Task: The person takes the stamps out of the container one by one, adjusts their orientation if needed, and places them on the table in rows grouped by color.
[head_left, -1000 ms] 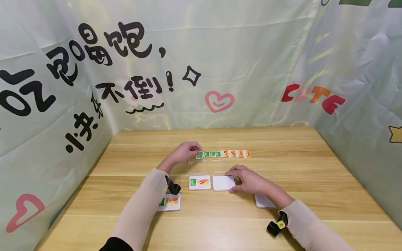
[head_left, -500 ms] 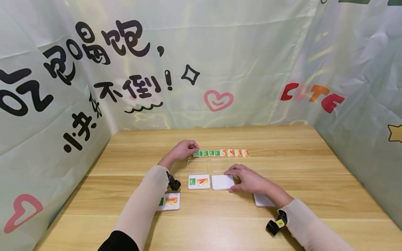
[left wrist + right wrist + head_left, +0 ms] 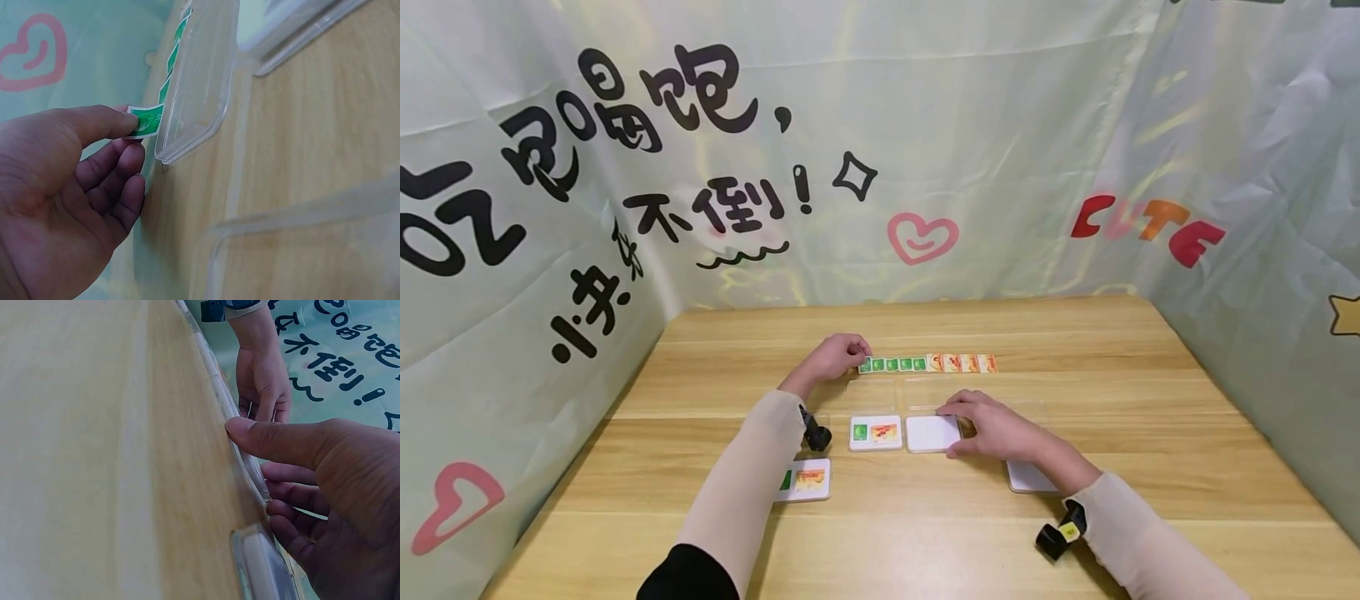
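Observation:
My left hand [image 3: 837, 357] is at the left end of a row of small stickers at the back of the table. Its thumb and forefinger pinch a green sticker [image 3: 149, 120], the last in the row. Beside it run more green stickers [image 3: 892, 365], then orange ones [image 3: 952, 363]. My right hand [image 3: 992, 427] grips the right edge of a clear case with a blank white card [image 3: 931, 434], thumb at the near side, fingers at the far side. Left of that lies a case whose white card [image 3: 876, 433] bears one green and one orange picture.
Clear lids [image 3: 871, 395] lie between the sticker row and the cases. Another pictured card [image 3: 811, 479] lies by my left sleeve, partly hidden. A further white card [image 3: 1028, 477] sits under my right forearm. Printed cloth [image 3: 1000, 150] hangs behind the table.
My left hand has shifted slightly left with the pinched green sticker, and more of the green stickers shows beside its fingertips. My right hand keeps its hold on the blank card's case.

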{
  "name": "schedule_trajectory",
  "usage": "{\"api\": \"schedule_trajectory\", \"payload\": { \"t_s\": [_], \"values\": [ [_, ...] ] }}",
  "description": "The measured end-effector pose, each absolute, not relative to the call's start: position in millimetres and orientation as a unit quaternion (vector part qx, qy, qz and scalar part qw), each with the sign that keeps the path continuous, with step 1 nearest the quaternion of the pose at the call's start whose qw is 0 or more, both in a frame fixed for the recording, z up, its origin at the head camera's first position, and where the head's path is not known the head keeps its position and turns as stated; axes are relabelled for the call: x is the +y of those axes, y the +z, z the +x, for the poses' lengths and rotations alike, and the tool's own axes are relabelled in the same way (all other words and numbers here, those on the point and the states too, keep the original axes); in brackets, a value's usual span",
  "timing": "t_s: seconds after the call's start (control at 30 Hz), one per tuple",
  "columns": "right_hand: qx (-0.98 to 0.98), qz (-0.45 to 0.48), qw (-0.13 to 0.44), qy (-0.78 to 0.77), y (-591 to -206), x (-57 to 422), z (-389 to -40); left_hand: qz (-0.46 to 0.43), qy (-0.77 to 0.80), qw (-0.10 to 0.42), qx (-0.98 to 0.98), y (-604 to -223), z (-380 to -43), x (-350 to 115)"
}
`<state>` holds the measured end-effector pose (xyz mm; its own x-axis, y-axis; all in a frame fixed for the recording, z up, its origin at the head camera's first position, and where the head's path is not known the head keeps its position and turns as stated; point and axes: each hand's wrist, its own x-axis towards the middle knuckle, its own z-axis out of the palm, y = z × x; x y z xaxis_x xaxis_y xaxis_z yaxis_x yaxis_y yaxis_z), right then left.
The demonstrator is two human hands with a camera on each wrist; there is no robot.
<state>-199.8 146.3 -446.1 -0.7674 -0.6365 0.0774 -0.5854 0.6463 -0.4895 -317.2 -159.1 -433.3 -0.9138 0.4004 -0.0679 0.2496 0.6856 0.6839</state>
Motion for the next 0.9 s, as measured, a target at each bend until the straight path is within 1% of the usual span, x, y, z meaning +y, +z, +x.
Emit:
{"api": "schedule_trajectory", "payload": {
  "t_s": [0.57,0.9],
  "values": [
    [0.904,-0.336,0.056,-0.259,-445,147,-199,0.156,0.386,0.138,0.899,-434,-325,-167],
    [0.903,-0.339,0.056,-0.260,-446,148,-199,0.169,0.352,0.125,0.912,-432,-328,-163]
  ]
}}
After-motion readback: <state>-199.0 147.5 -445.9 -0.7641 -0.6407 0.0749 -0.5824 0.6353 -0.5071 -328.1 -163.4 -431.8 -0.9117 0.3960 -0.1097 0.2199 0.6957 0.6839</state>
